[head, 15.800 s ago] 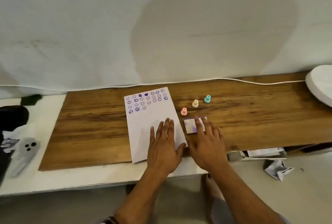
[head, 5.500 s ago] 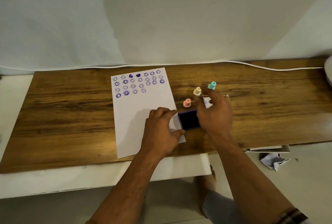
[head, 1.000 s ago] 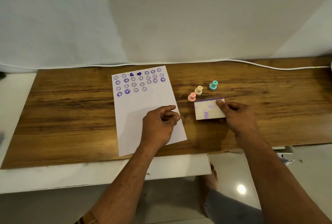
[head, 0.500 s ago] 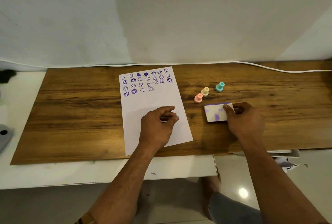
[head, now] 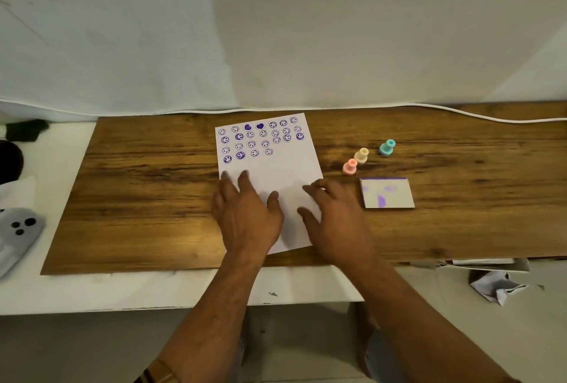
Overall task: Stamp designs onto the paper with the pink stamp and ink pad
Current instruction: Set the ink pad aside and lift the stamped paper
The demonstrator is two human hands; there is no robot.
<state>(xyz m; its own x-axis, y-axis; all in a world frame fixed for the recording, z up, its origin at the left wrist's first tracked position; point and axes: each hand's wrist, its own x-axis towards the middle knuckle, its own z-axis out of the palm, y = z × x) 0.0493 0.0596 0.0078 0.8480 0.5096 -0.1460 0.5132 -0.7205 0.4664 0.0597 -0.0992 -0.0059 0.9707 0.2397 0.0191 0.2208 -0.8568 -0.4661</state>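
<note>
Your left hand [head: 245, 213] and right hand [head: 334, 220] lie flat on the lower half of the white sheet of paper [head: 273, 174], fingers spread apart and gripping nothing. They hide the sheet's lower corners and much of its blank lower part.

At the left edge of the frame, a grey object with three dark dots [head: 18, 229] is cut off, and you cannot tell what it is. At lower right, crumpled paper [head: 494, 286] lies on the floor.

Three small peg-shaped stamps stand upright in a diagonal row right of the sheet: the pink stamp [head: 349, 166], a cream stamp [head: 361, 155] and a teal stamp [head: 387, 147]. One closed ink pad, a white rectangular case smeared with purple [head: 387, 193], lies just below them on the wooden desk [head: 147, 186]. Its long axis runs left to right.

The paper's long axis runs from the bottom of the frame toward the wall, tilted slightly left at the top. Its upper part carries about thirty purple smiley prints and two solid hearts.
</note>
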